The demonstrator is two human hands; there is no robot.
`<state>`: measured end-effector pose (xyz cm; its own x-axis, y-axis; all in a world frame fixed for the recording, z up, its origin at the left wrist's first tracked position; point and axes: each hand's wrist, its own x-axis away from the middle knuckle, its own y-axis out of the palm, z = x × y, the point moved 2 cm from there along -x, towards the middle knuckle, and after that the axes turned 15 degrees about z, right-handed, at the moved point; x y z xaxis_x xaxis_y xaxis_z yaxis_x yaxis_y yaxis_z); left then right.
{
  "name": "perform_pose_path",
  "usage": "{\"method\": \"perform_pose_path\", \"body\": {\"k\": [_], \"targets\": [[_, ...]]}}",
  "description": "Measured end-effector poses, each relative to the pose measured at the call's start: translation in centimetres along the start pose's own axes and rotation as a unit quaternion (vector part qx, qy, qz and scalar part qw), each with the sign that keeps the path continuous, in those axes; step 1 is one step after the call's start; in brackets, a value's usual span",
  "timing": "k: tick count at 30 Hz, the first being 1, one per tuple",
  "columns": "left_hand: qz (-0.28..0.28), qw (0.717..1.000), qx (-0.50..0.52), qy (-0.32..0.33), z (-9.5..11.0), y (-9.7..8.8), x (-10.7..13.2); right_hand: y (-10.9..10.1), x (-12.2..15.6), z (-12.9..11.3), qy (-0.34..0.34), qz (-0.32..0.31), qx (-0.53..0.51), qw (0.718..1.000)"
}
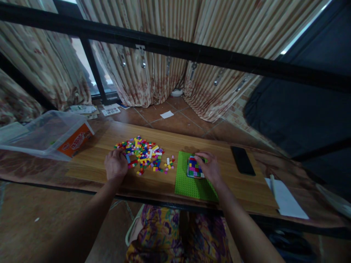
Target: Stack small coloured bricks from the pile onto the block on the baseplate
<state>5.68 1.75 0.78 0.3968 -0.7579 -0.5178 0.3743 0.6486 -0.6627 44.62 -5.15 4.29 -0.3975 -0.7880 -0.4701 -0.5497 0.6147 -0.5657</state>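
My left hand (116,165) rests at the left edge of a spread pile of small toy bricks (142,155), its fingers curled in. Whatever those fingers may hold is hidden, with a blue brick beside them. My right hand (210,166) is over a green studded baseplate (182,184). Its bent fingers grip the upper right side of a multicoloured brick block (194,168) on that plate. Part of the block's right side is covered by the hand. A few loose bricks (168,163) lie between the pile and the plate.
A clear plastic box (52,133) with an orange label stands at the table's left end. To the right lie a black phone (242,160), white paper (290,201) and a pale stick-like thing (272,184). A dark metal bar (175,47) crosses in front of the curtains.
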Motion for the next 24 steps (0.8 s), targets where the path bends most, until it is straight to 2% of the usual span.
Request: {"method": "perform_pose_path", "body": {"k": [6, 11, 24], "targets": [[-0.002, 1.000, -0.009, 0.003, 0.0, 0.0, 0.0, 0.9, -0.3, 0.6, 0.099, -0.061, -0.071, 0.991], [-0.005, 1.000, -0.009, 0.004, 0.1, -0.1, 0.0, 1.4, -0.1, 1.4, 0.176, -0.070, -0.103, 0.977], [-0.009, 1.000, -0.013, 0.005, 0.3, -0.1, 0.0, 1.7, 0.0, 1.4, 0.200, -0.057, -0.148, 0.967]]}}
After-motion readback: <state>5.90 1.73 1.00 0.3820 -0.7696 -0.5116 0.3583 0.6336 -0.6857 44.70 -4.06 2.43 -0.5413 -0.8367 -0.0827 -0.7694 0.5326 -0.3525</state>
